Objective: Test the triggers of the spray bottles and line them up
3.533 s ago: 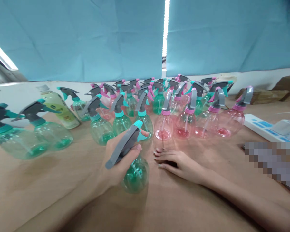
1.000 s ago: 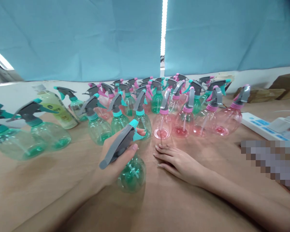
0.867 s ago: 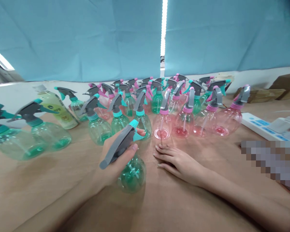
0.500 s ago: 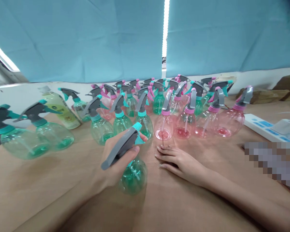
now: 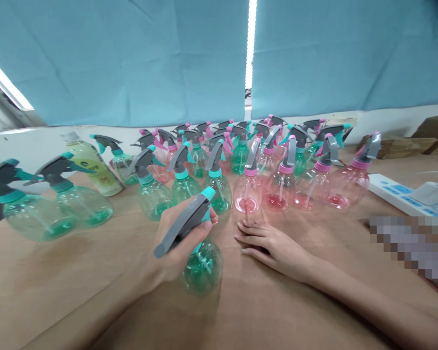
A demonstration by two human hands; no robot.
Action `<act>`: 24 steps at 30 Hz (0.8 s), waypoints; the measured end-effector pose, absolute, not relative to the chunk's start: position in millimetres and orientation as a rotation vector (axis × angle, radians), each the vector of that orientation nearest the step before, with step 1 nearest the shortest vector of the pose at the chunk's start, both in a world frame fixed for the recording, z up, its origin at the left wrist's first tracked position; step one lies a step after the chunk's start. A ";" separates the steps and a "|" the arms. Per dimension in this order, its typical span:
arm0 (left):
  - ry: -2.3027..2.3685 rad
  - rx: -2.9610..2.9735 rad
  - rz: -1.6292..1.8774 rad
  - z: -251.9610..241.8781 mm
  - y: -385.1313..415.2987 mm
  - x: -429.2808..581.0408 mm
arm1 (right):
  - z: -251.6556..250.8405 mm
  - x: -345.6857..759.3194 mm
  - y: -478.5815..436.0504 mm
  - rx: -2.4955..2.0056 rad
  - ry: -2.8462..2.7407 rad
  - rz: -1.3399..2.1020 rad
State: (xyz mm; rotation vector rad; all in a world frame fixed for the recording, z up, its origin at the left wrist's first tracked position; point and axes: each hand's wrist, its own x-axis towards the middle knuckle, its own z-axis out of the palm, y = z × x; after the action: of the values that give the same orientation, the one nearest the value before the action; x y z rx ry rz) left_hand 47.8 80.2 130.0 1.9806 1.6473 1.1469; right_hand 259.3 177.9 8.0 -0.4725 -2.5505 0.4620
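My left hand [image 5: 178,238] is wrapped round the grey and teal head of a green spray bottle [image 5: 203,270], fingers at its trigger. The clear green body shows below the hand, with a dip tube inside; whether its base touches the table cannot be made out. My right hand [image 5: 272,243] lies flat on the table, fingers stretched toward the held bottle, with nothing in it. Just beyond the hands stand a green spray bottle [image 5: 219,192] and a pink spray bottle [image 5: 247,194], each with a little liquid at the bottom.
Several more green and pink spray bottles stand in rows behind. Two green spray bottles [image 5: 36,218] are at the left, near a yellow-green labelled bottle [image 5: 95,167]. A white power strip [image 5: 397,192] and brown cardboard boxes [image 5: 405,146] sit at the right. A blue curtain [image 5: 131,63] hangs behind.
The fingers of my left hand have drawn in on the trigger, which now sits closer to the sprayer's head. My right hand has stayed in place.
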 end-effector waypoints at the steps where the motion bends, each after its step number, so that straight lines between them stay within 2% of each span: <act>1: 1.630 1.966 1.173 129.2 80.4 47.4 | 7.8 259.4 177.9 -0.474 -2.552 0.463; 24: 1.676 1.957 1.112 123.5 80.2 45.7 | 10.9 259.0 177.2 -0.472 -2.610 0.436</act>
State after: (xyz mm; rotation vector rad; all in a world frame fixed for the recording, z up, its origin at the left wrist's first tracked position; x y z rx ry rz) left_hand 45.7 80.2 123.5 1.9567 1.6755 1.1120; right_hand 259.0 177.2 10.9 -0.4720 -2.6103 0.4355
